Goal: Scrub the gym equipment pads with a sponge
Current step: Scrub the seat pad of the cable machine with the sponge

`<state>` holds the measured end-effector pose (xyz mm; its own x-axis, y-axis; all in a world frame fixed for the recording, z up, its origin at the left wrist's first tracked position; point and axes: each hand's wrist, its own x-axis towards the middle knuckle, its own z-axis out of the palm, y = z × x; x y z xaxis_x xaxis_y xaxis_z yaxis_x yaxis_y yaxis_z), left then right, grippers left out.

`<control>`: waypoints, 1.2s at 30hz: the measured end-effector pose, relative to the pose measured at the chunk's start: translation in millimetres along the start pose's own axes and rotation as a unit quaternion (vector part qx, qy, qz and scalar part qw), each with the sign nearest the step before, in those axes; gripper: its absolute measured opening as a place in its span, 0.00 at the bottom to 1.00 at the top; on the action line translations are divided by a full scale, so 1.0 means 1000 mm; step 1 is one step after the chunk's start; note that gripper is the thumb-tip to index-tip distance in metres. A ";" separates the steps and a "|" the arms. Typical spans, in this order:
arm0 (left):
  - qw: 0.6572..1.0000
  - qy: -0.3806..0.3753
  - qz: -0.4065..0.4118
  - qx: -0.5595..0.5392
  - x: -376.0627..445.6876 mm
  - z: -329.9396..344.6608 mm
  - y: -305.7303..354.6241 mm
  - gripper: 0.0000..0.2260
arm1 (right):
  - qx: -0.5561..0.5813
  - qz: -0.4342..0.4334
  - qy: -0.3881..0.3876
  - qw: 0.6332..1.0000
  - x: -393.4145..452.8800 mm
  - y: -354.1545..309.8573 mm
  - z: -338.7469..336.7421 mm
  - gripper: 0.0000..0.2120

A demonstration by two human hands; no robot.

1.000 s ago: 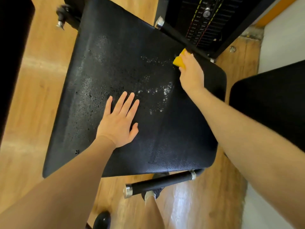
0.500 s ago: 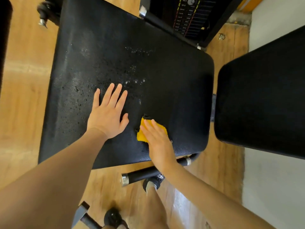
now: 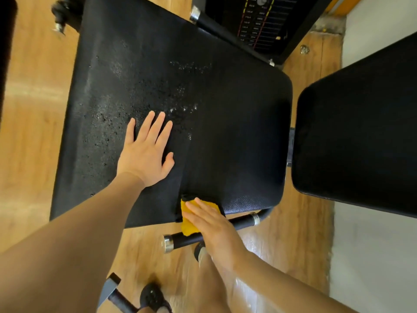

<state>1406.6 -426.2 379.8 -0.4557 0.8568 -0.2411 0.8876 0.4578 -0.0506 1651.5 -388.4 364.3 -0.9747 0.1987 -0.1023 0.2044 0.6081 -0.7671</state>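
Observation:
A large black seat pad (image 3: 237,123) fills the middle of the view, with white foam specks and wet patches on its left and centre. My left hand (image 3: 146,154) lies flat on the pad, fingers straight and spread. My right hand (image 3: 214,224) presses a yellow sponge (image 3: 188,222) with straight fingers at the pad's near edge. Part of the sponge hangs over that edge. A darker wiped strip runs up the pad from the sponge.
A second black pad (image 3: 361,132) stands to the right. A black bar with chrome ends (image 3: 191,238) runs under the near edge. A weight stack (image 3: 259,21) sits at the top. The floor (image 3: 33,109) is wooden; my foot (image 3: 155,299) is below.
My right hand has drawn the sponge from the pad's far right corner down to the near edge, leaving a wiped strip. The left hand has stayed flat in place.

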 end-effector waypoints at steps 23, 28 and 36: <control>0.999 0.036 0.020 -0.017 0.000 0.001 -0.002 0.30 | -0.098 0.219 0.142 0.960 0.268 0.101 -0.162 0.24; 0.999 0.034 0.023 -0.016 0.000 0.002 -0.002 0.30 | -0.084 0.184 0.132 0.970 0.217 0.064 -0.120 0.25; 0.999 0.025 0.024 -0.017 -0.001 0.001 -0.002 0.30 | -0.100 0.060 0.106 0.987 0.108 0.025 -0.045 0.29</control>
<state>1404.9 -428.0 379.3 -0.4160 0.8885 -0.1935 0.9063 0.4226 -0.0078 1555.5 -316.9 362.7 -0.9060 0.4219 -0.0347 0.3524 0.7062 -0.6141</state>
